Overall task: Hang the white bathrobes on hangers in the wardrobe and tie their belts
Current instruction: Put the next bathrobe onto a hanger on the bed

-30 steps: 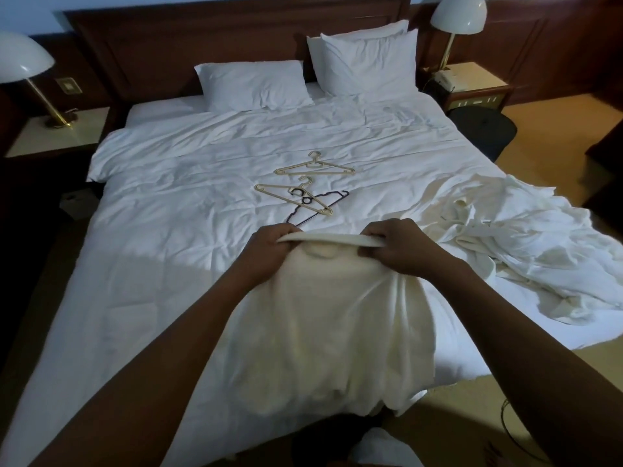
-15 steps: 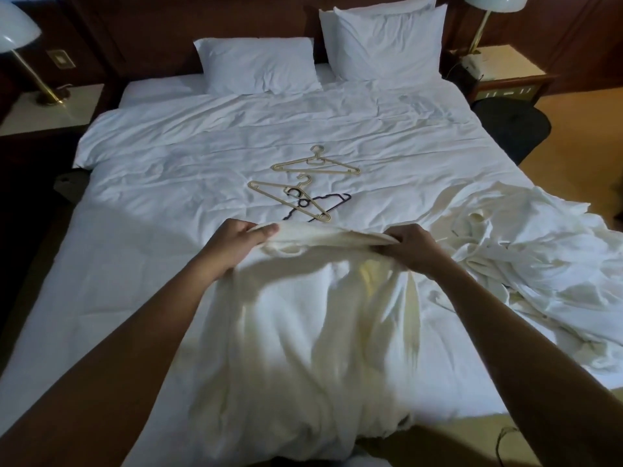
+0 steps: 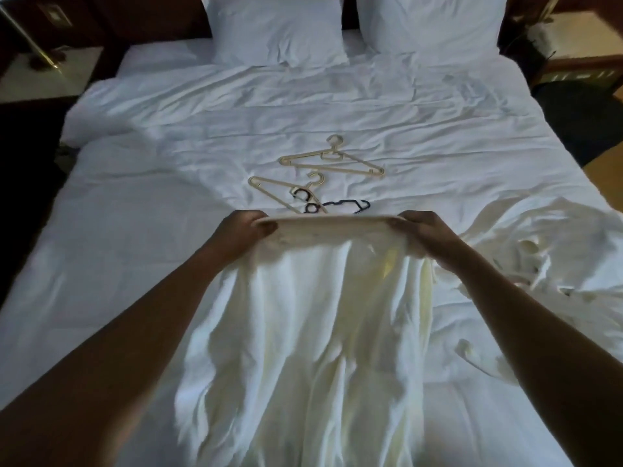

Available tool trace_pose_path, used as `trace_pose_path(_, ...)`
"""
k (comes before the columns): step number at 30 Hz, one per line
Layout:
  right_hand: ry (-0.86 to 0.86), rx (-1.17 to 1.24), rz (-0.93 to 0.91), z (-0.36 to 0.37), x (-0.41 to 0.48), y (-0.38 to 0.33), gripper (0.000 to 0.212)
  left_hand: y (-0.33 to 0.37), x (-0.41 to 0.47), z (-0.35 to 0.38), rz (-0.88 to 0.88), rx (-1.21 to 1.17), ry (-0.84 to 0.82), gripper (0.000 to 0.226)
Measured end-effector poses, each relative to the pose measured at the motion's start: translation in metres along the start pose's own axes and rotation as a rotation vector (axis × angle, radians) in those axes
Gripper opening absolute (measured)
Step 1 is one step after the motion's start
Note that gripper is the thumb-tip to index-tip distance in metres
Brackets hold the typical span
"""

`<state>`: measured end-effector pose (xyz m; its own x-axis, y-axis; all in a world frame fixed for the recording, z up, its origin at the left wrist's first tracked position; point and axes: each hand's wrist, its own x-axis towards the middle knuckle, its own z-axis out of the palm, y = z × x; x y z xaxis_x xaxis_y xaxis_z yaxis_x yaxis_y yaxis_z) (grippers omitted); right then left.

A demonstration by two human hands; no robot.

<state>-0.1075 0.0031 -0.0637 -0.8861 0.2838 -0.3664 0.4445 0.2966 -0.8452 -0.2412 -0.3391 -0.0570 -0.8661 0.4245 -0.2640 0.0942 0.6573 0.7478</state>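
Person's body in view: two arms only, bare skin from the frame edge to the fingers.
Left forearm (image 3: 135, 348) and right forearm (image 3: 526, 332) are both uncovered along their whole visible length, and the wrists are bare too. Left grip (image 3: 241, 230) and right grip (image 3: 428, 234) are bare hands. The left forearm is soft with blur near the bottom edge, with a faint light sheen there. The light is dim, so nails and knuckle detail are too blurred to read. Torso, legs and clothing are out of frame.
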Motion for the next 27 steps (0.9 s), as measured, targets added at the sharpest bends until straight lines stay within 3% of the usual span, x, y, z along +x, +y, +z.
trace_pose_path(5,0.018,-0.202,0.056,0.047,0.069,0.074,0.024,-0.070,0.051,0.050,-0.131,0.064,0.006,0.033)
trace_pose_path(10,0.097,-0.339,0.116,0.093,0.128,0.132,0.017,-0.139,0.100,0.109,-0.225,0.145,0.028,0.010)
trace_pose_path(15,0.092,-0.544,0.093,0.135,0.180,0.165,0.049,-0.211,0.114,0.156,-0.328,0.134,-0.083,0.037)
trace_pose_path(21,0.119,-0.610,-0.142,0.199,0.247,0.138,0.062,-0.238,0.125,0.170,-0.369,0.120,-0.110,0.073)
trace_pose_path(27,0.092,-0.827,-0.158,0.235,0.287,0.130,0.071,-0.254,0.131,0.173,-0.352,0.081,-0.106,0.057)
